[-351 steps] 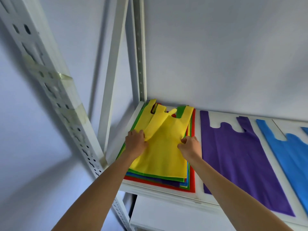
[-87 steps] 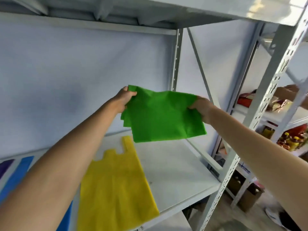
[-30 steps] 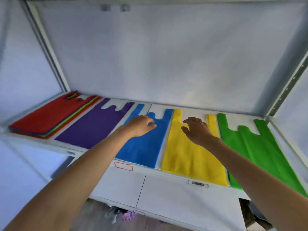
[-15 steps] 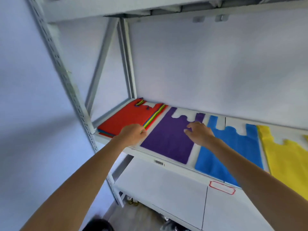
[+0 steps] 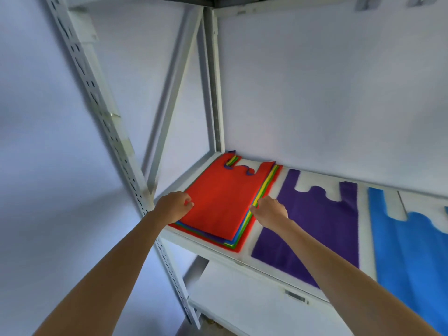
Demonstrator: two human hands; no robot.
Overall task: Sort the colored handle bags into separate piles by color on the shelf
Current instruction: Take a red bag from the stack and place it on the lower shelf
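A mixed stack of handle bags [image 5: 237, 244] lies in the left corner of the white shelf [image 5: 264, 266], with a red bag [image 5: 225, 202] on top. Yellow, green, blue and purple edges show beneath it. My left hand [image 5: 174, 206] has curled fingers on the red bag's left edge. My right hand [image 5: 270, 212] pinches with curled fingers at the stack's right edge, by the red bag's side. To the right, a purple bag [image 5: 315, 226] lies flat, then a blue bag [image 5: 412, 258].
A perforated white upright [image 5: 116, 141] stands at the shelf's front left corner and a rear post [image 5: 213, 93] with a diagonal brace behind it. A lower shelf [image 5: 254, 306] sits below. The white wall closes the back.
Both hands moved left from over the purple and blue bags to the mixed stack. They now hold the red top bag's two side edges. The view swung left.
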